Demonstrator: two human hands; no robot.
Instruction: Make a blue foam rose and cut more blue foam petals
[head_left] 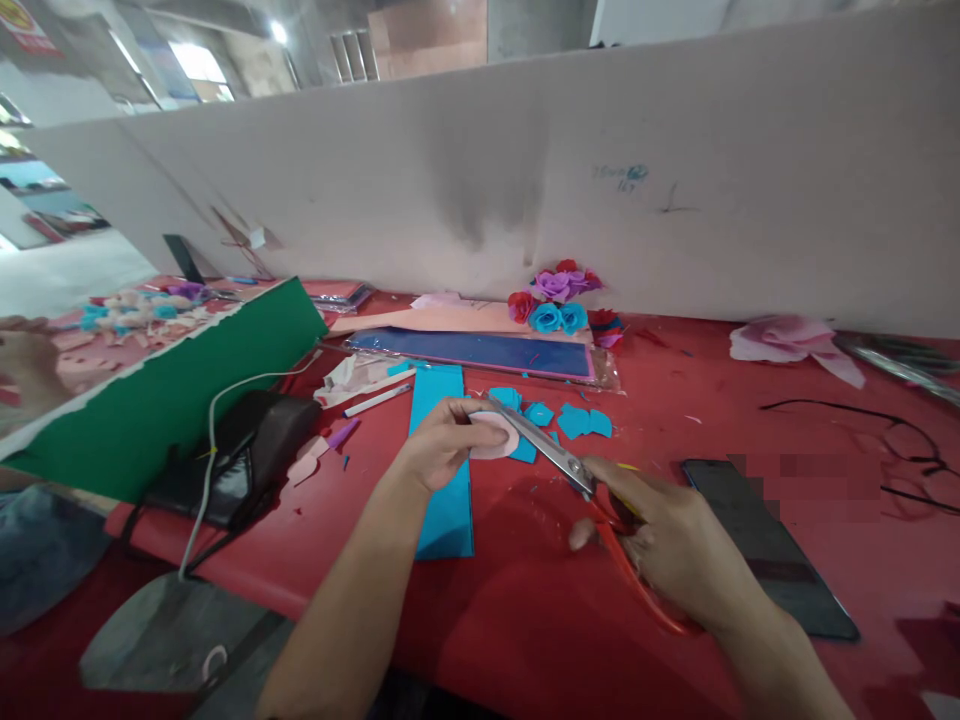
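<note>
Between the thumb and fingers of my left hand (446, 440) is a small pale pink paper piece (491, 438) with a rounded edge. My right hand (667, 535) grips the red handles of a pair of scissors (555, 455). Their metal blades point up and left and lie against the right edge of the pink paper; whether they are parted is hard to tell. Below my left hand a folded blue paper strip (442, 515) lies on the red table (525, 620). Several cut blue paper pieces (576, 420) are scattered just beyond the blades.
Paper flowers (556, 290) stand at the back by a white partition (360, 190). A phone (765, 545) and glasses (911, 425) lie to the right. On the left are a black bag (247, 450), a white cable (212, 440) and a green divider (180, 400), with another person's hand (26, 360) beyond.
</note>
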